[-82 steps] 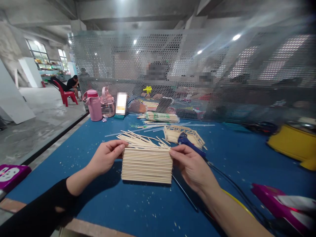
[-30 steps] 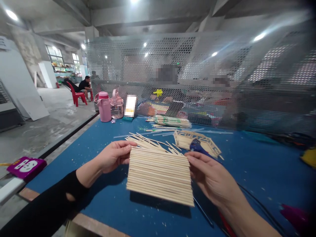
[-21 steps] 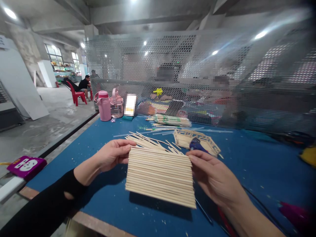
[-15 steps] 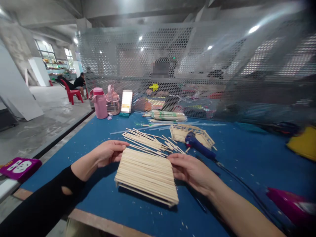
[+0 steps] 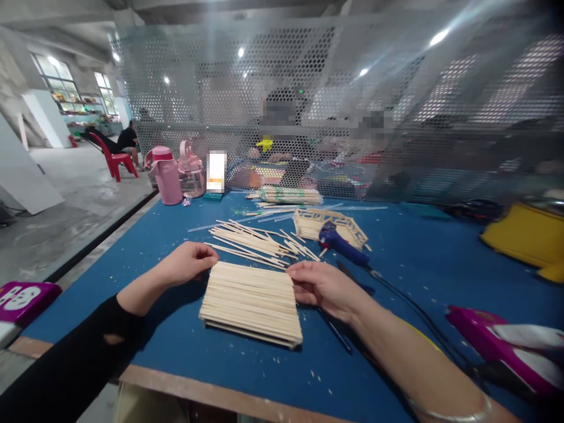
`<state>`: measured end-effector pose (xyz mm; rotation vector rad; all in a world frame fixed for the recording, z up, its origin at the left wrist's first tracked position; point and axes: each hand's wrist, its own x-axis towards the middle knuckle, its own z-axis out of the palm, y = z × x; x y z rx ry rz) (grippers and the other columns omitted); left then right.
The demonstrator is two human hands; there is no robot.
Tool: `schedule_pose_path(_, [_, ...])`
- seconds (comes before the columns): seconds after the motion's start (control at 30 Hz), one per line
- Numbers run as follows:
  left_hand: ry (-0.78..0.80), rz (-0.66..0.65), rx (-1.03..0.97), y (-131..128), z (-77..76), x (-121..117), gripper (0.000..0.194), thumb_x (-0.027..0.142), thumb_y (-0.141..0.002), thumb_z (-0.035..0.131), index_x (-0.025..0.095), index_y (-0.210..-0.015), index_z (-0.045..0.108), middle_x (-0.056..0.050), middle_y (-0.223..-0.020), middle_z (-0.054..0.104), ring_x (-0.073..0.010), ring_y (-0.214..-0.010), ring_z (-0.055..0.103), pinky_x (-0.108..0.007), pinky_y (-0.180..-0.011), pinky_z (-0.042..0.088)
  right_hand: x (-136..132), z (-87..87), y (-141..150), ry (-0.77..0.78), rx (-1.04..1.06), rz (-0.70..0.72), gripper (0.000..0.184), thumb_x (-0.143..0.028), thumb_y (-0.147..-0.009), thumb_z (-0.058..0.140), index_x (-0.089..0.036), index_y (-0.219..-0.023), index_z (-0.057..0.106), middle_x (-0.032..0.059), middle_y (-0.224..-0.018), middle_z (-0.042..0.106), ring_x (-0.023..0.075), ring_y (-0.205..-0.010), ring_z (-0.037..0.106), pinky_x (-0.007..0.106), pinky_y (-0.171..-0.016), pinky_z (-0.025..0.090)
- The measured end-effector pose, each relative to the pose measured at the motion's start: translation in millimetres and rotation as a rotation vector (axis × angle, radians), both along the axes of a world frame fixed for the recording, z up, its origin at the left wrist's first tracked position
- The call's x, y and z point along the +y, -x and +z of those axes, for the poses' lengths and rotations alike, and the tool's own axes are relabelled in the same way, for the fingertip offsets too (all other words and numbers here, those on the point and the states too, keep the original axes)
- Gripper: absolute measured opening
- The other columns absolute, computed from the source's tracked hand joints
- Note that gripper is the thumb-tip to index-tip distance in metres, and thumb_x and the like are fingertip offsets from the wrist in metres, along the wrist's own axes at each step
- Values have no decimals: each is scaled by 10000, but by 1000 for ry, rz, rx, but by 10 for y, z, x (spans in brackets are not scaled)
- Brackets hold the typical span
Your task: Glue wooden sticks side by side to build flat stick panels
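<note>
Stick panel (image 5: 251, 302): 1 | left hand (image 5: 189, 261), right hand (image 5: 328, 288) holding | glue gun (image 5: 346, 245): 1

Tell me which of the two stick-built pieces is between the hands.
The slatted piece, with the left hand and right hand at its far corners. The railed piece lies farther back, partly behind the glue gun.

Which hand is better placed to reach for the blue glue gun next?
Probably the right hand: it is at the stick panel's far right corner, with the glue gun lying just beyond on that side. The left hand is at the far left corner, farther away.
</note>
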<state>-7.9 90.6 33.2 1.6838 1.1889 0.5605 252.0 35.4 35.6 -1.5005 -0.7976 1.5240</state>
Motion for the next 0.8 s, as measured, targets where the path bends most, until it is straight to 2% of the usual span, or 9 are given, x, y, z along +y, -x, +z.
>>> schedule_pose_path(0.1, [-151,-53,48,23,-54,18,226,352,-743,509,151,-747,614,36,-575,523,-91,-518,450,-201,-501,373,-9,3,15,-16,-9,-8,158,-22,-735,542,-128,-622,573,5,-486,611,64,-402,563,141,-403,491])
schedule_pose_path(0.27, [-261,-47,204,44,-21,17,228,320,-737,498,147,-753,645,7,-623,600,-120,-557,509,-215,-517,375,5,2,10,-3,-11,8,163,-23,-736,541,-121,-611,574,23,-493,619,72,-402,568,152,-400,496])
schedule_pose_path(0.37, [-395,-73,273,38,38,4,222,257,-742,490,156,-830,668,-30,-799,662,-155,-714,580,-234,-634,429,21,-7,1,-6,-7,16,163,-22,-736,538,-122,-613,574,24,-497,621,73,-412,571,153,-406,497])
schedule_pose_path(0.47, [-596,-161,371,-22,125,-8,310,155,-747,462,182,-986,657,-55,-994,651,-181,-894,583,-268,-792,429,23,-10,4,-21,-2,28,175,-26,-745,525,-125,-606,566,9,-478,603,63,-397,551,146,-398,487])
schedule_pose_path(0.6, [-746,-247,479,-278,254,-64,445,40,-701,439,160,-1095,607,-86,-1143,602,-208,-1050,528,-288,-884,386,13,3,20,-37,-1,42,189,-27,-753,511,-125,-597,553,-12,-456,578,50,-379,528,137,-386,476])
schedule_pose_path(0.67, [-746,-248,445,-454,272,-125,368,75,-738,444,144,-1054,618,-97,-1101,624,-202,-1008,550,-271,-847,397,7,9,29,-39,-10,42,187,-29,-758,507,-128,-604,547,-13,-465,583,49,-387,535,136,-391,476])
schedule_pose_path(0.73, [-719,-280,433,-601,241,-195,241,149,-793,430,155,-872,658,-78,-878,678,-184,-794,592,-248,-688,414,-4,13,40,-40,-23,42,182,-39,-765,505,-132,-612,540,-14,-472,587,48,-391,539,136,-398,479])
schedule_pose_path(0.8, [-697,-311,407,-684,180,-252,258,181,-825,411,156,-715,644,-49,-699,657,-150,-637,556,-220,-581,363,-18,17,53,-37,-41,44,174,-51,-767,511,-137,-617,532,-18,-474,586,47,-389,538,140,-409,486])
